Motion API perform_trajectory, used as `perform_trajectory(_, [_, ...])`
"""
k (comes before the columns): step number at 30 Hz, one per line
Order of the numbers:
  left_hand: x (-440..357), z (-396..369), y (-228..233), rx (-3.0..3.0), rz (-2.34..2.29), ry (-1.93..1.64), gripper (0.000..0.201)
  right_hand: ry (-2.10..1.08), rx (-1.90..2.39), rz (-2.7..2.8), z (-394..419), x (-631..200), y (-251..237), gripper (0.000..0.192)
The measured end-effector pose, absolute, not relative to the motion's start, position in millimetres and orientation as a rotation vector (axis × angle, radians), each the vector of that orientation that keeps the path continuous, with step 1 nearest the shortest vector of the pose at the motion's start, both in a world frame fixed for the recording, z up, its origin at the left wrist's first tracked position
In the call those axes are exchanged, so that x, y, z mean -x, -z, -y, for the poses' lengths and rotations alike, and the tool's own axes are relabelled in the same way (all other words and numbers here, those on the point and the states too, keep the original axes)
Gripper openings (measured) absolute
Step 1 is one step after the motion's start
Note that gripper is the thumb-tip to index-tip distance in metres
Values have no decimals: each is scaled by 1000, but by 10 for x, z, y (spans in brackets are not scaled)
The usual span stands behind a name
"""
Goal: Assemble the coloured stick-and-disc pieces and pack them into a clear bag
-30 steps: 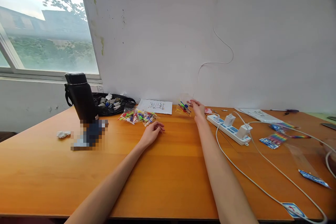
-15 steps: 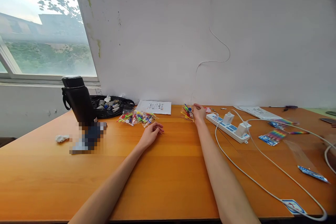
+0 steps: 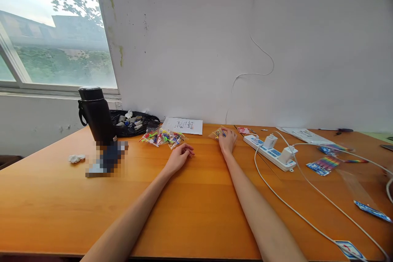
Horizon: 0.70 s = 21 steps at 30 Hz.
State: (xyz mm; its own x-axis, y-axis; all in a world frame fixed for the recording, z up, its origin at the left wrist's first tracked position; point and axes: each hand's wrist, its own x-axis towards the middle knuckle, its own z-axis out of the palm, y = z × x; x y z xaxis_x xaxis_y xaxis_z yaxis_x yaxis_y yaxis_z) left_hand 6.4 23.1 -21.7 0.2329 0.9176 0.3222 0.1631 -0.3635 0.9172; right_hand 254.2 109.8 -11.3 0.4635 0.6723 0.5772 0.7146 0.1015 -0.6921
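My left hand (image 3: pixel 179 157) rests on the wooden table (image 3: pixel 190 213), its fingers loosely bent and slightly apart, holding nothing. Just beyond it lie several clear plastic bags of small colourful pieces (image 3: pixel 162 136), in red, green, yellow and blue. Further right, my right hand (image 3: pixel 227 140) lies palm down with fingers spread over another clear bag (image 3: pixel 214 134). Something blue and yellow shows beside its thumb; the rest of this bag is mostly covered by the hand. What exactly the pieces are is too small to make out.
A white power strip (image 3: pixel 270 153) with plugs and trailing cables stands right of my right arm. Rainbow-coloured packs (image 3: pixel 324 164) lie beyond it. At left are a black flask (image 3: pixel 96 116), a crumpled tissue (image 3: pixel 76 158) and a black bag (image 3: pixel 135 125). A printed sheet (image 3: pixel 182 125) lies by the wall.
My right hand has gone from pinching the raised bag to lying over it, palm down, and the bag is now flatter on the table. My left hand has hardly moved. The view shifts slightly.
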Motion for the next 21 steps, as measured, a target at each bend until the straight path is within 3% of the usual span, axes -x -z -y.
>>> perform_trajectory(4, [-67,-228,216,-1700,-1005,-1201,21,89,1789,1369,-1082,-2529,166,42])
perform_trajectory(13, [-73,-220,211,-1711,-1000,-1208,21,159,1842,1368,-978,-2490,85,34])
perform_trajectory(17, [-88,-173,166,-1746,-1016,-1259,23,286,1637,1731,-766,-2318,33,28])
perform_trajectory(21, [-66,-90,88,-2053,-1232,-1392,28,103,1560,2099,-423,-2094,55,18])
